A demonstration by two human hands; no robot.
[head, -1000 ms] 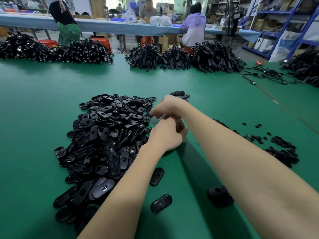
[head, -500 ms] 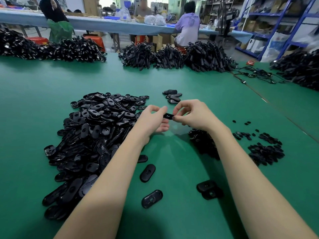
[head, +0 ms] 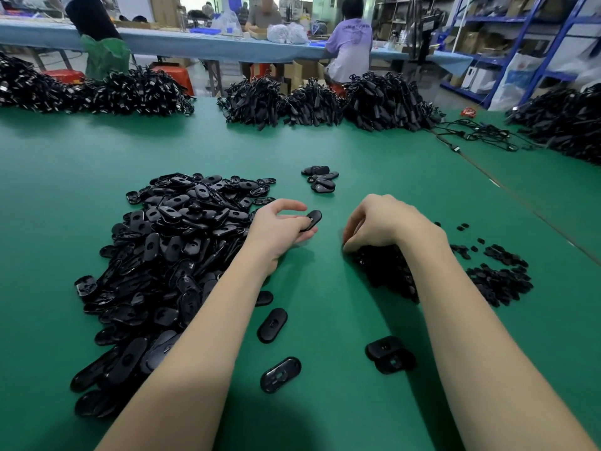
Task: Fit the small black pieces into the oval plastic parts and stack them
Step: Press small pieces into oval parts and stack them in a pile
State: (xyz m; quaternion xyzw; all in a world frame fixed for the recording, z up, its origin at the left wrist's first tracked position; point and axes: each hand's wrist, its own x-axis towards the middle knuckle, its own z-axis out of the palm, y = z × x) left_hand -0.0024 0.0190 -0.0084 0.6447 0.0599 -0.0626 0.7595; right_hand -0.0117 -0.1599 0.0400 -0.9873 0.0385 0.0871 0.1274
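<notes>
Nearest to the camera, on the green table (head: 341, 402), three loose groups of oval parts are seen between the two forearms: one oval part (head: 280, 374) lying alone, another single oval (head: 272, 325) a little further, and a pair of ovals (head: 390, 354) overlapping each other on the right. On the left side a big heap of oval parts (head: 162, 271) is spread. On the right a pile of small black pieces (head: 387, 275) is found, partly hidden under the right forearm, with more of them scattered further to the right.

The held oval part (head: 313, 219) is gripped by the left hand (head: 279, 227), pinched between the thumb and the curled fingers, slightly above the table and just beside the heap. The right hand (head: 377, 222) is lowered onto the small black pieces with its fingers curled down into them; whether a piece is grasped cannot be told.

Behind the hands a small stack of ovals (head: 320, 182) is placed. At the far edge, long heaps of black cable bundles (head: 325, 102) are laid, and seated people are seen at another table beyond.
</notes>
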